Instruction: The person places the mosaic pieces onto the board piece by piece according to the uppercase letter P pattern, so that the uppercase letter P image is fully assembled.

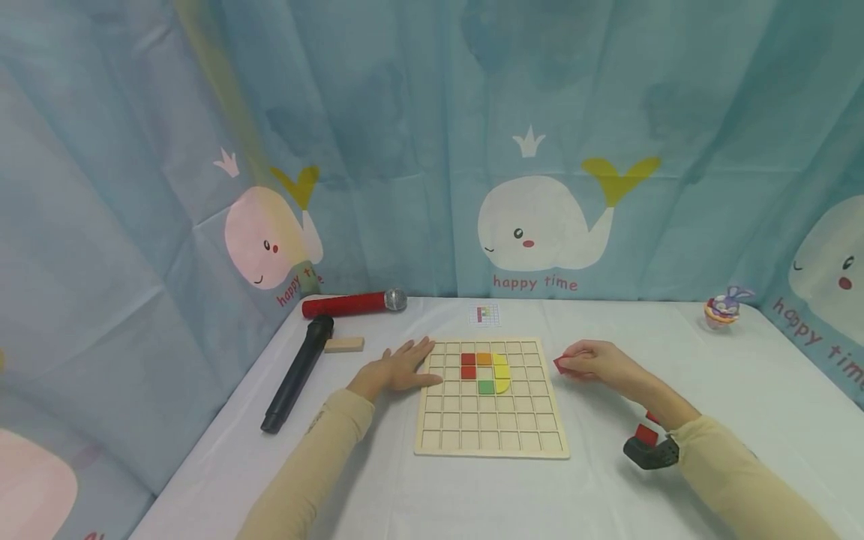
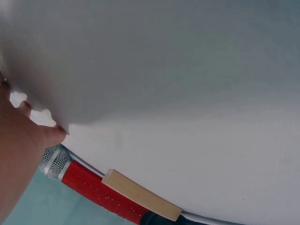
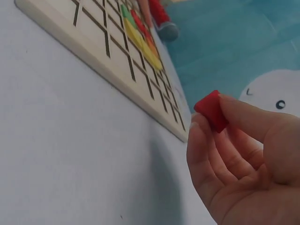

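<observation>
Near the table's front edge we see our two sleeved forearms reaching in. Our left hand (image 1: 398, 367) lies flat with fingers straight, resting at the left edge of the wooden grid board (image 1: 491, 442), holding nothing. Our right hand (image 1: 597, 362) hovers just beside the board's right edge, thumb and curled fingers pinching a small red block (image 3: 212, 110) by its opposite faces. We judge the block light, stiff and smooth-sided, so a fingertip pinch on the flat faces should hold it; it may slip if tilted. On the board sit red, orange, yellow and green pieces (image 1: 484, 373). Toward the left edge lie a black microphone (image 1: 297, 382), a small wooden bar (image 1: 343, 344) and a red microphone (image 1: 351, 304). A small pattern card (image 1: 484, 314) lies past the board. Behind the far edge, the curtain reads "happy time" (image 1: 535, 283).
</observation>
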Tool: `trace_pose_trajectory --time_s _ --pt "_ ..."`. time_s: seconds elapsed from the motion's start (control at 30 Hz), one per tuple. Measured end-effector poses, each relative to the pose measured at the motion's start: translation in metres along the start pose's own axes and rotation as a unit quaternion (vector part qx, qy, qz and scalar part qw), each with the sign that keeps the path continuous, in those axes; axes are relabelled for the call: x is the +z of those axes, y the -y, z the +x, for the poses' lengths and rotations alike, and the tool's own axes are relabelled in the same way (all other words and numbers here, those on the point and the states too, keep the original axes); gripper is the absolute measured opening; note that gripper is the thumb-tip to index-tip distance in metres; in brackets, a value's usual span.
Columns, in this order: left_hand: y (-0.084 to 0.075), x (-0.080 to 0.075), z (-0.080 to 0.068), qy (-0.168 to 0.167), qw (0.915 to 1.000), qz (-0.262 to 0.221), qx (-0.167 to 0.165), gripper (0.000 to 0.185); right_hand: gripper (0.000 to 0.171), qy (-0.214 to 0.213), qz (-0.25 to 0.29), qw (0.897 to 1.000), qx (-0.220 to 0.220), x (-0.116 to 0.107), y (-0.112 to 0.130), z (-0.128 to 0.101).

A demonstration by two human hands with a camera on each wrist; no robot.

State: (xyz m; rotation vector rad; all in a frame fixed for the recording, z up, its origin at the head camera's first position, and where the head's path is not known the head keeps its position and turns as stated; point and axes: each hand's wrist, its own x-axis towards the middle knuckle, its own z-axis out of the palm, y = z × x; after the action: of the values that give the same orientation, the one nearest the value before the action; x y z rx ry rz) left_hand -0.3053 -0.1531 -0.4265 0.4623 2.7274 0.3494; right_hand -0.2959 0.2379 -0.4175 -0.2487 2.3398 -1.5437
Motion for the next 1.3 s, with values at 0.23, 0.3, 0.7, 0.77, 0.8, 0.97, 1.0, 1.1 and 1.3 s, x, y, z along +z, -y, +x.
trace_pose_trajectory --time_s 0.23,0.3,0.7,0.77,0.8,0.97,1.0,1.1,1.3 --pt "0.0 0.001 0.0 0.001 1.0 0.001 -0.006 0.087 0.038 0.002 0.036 0.999 0.004 0.019 0.006 0.009" --pt "0.0 0.001 0.0 0.001 1.0 0.001 -0.009 0.087 0.037 0.006 0.048 0.999 -0.002 0.024 0.007 0.011" --pt "0.001 0.002 0.001 -0.003 0.9999 0.002 -0.01 0.087 0.032 0.037 0.101 0.994 -0.002 0.054 0.01 0.023" --pt "0.001 0.002 0.001 -0.003 1.0 0.002 -0.009 0.087 0.034 0.041 0.098 0.994 0.001 0.058 0.012 0.024" --pt "0.001 0.003 0.001 -0.002 0.9999 0.004 -0.01 0.087 0.035 0.044 0.097 0.994 0.001 0.061 0.013 0.025" --pt "0.001 0.002 0.0 -0.005 0.9999 0.0 -0.01 0.087 0.036 0.046 0.08 0.996 0.005 0.072 0.019 0.028" --pt "0.001 0.002 0.0 -0.005 0.9999 0.0 -0.009 0.087 0.036 0.045 0.078 0.996 0.007 0.074 0.02 0.028" --pt "0.0 0.002 0.0 -0.005 0.9999 0.0 -0.009 0.087 0.035 0.04 0.074 0.996 0.017 0.08 0.022 0.03" --pt "0.001 0.003 0.001 -0.006 0.9999 0.002 -0.011 0.087 0.031 0.031 0.063 0.997 0.032 0.092 0.028 0.033"
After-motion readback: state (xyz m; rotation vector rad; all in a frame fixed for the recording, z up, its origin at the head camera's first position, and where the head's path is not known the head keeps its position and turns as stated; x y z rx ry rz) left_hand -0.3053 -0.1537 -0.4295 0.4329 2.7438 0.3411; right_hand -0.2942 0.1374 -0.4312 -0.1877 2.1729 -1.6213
